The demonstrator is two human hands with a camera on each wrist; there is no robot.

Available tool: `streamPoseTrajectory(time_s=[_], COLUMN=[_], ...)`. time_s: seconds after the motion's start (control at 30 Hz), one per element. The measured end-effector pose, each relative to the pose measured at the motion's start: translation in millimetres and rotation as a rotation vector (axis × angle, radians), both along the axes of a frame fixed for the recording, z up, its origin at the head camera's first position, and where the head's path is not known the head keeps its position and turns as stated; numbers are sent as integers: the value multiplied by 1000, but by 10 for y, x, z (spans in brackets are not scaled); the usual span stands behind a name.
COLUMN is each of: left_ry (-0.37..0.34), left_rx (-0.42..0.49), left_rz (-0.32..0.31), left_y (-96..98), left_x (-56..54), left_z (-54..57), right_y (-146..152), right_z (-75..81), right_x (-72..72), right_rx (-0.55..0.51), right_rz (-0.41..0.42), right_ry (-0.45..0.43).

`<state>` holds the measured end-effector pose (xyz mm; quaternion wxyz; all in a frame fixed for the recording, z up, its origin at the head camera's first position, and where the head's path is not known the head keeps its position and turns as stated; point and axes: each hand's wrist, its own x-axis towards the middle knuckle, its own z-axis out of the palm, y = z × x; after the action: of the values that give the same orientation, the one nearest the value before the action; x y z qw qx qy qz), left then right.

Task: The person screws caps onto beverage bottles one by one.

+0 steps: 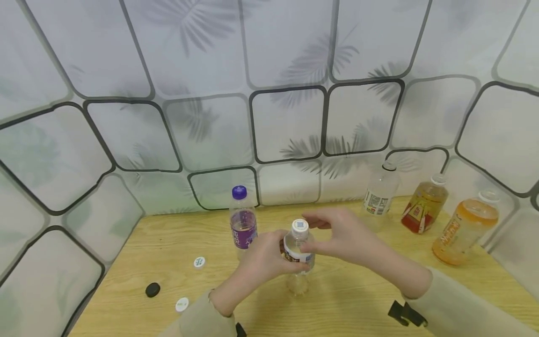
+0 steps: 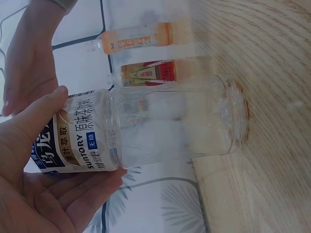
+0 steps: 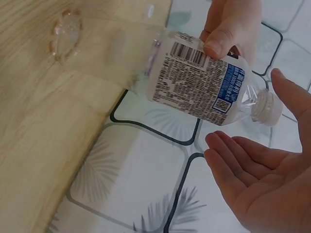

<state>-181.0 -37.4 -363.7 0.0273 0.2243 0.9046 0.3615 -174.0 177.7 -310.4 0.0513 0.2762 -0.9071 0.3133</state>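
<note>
A clear plastic drink bottle with a white cap stands upright on the wood-grain table. My left hand grips it around the label, thumb on one side and fingers on the other. In the left wrist view the label is white and dark blue, and the bottle below it looks see-through. My right hand is beside the bottle's neck, thumb and fingers spread apart. The right wrist view has the bottle cap between that thumb and the relaxed fingers, with a gap to the fingers.
A purple-labelled bottle with a purple cap stands behind my left hand. Two loose white caps and a black cap lie at left. At right are a clear bottle, a red-labelled bottle and an orange one. A patterned wall covering borders the table.
</note>
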Motion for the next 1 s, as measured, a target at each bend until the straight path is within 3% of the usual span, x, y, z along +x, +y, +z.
streamPoseTrajectory(time_s=[0.63, 1.0], left_ry=[20, 14], left_rx=[32, 35], left_rz=[-15, -12], left_y=[-17, -16], left_x=[11, 8], left_z=[-16, -19], right_y=[148, 118], right_z=[-352, -460], right_x=[18, 24], right_rx=[-30, -65], right_rz=[76, 68], right_ry=[-102, -85])
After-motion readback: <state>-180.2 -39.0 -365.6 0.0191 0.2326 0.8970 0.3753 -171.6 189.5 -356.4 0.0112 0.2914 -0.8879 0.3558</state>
